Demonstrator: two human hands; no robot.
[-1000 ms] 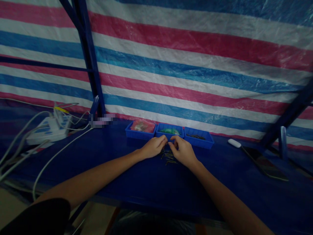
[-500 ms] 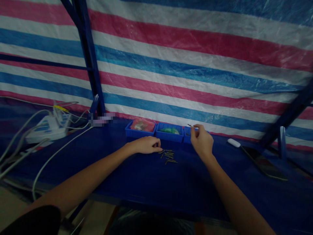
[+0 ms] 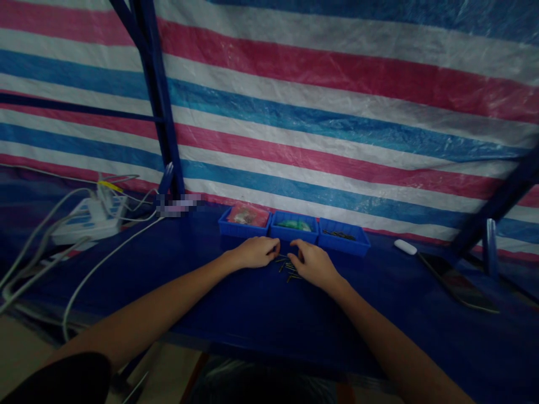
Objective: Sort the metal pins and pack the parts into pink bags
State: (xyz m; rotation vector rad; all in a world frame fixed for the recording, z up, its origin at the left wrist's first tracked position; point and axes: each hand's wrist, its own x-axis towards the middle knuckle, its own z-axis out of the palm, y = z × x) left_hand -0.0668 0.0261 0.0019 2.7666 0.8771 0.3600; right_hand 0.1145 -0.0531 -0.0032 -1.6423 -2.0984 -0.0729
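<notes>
Fingers curled and pinched, my left hand [image 3: 257, 252] rests on the blue table at the left side of a loose pile of thin brass-coloured rods [image 3: 289, 266]. One slim rod shows at its fingertips, but whether the fingers hold it is unclear. Over the right side of the pile is my right hand [image 3: 315, 265], thumb and forefinger apart, with nothing visible between them. Its palm hides part of the pile. Behind it, a blue bin [image 3: 345, 244] on the right contains more of these thin rods [image 3: 339, 234].
Beside that bin stand a middle blue bin [image 3: 292, 232] with green packets and a left one [image 3: 242, 230] with a red bag. A white power strip [image 3: 92, 221] and cables lie left. A white oval object [image 3: 405, 247] and a phone [image 3: 457, 280] lie right.
My right hand has come from the right bin, where it pinched a thin rod, down and left to the pile. That rod no longer shows in it. My left hand has barely moved.
</notes>
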